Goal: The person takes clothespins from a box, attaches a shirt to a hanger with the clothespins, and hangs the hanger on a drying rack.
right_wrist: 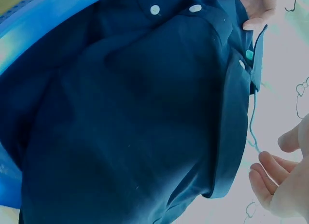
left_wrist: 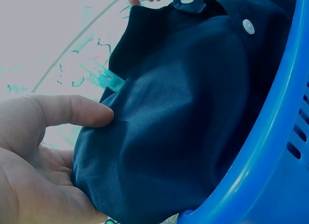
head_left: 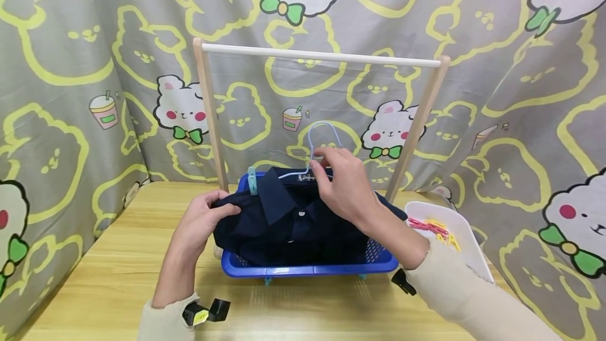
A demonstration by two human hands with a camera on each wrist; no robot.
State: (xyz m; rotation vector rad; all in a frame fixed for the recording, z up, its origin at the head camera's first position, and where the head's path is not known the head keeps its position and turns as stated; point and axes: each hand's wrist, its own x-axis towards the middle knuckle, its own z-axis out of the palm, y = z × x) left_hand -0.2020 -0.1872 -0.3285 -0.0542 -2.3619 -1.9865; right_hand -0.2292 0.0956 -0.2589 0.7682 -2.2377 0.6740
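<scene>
Navy fabric spread over the blue basket (head_left: 310,270): a buttoned shirt (head_left: 291,230) lay there, its collar toward the far side, with a pale blue hanger (head_left: 310,141) at the neck. The left hand (head_left: 203,216) gripped one shoulder, thumb on top, near a teal clip (head_left: 253,180). The right hand (head_left: 347,186) pinched the hanger below its hook. Basket and wooden rack (head_left: 210,114) stood on the counter (head_left: 137,241); at the right, a white tray (head_left: 473,241) held pink and yellow clips (head_left: 428,227).
</scene>
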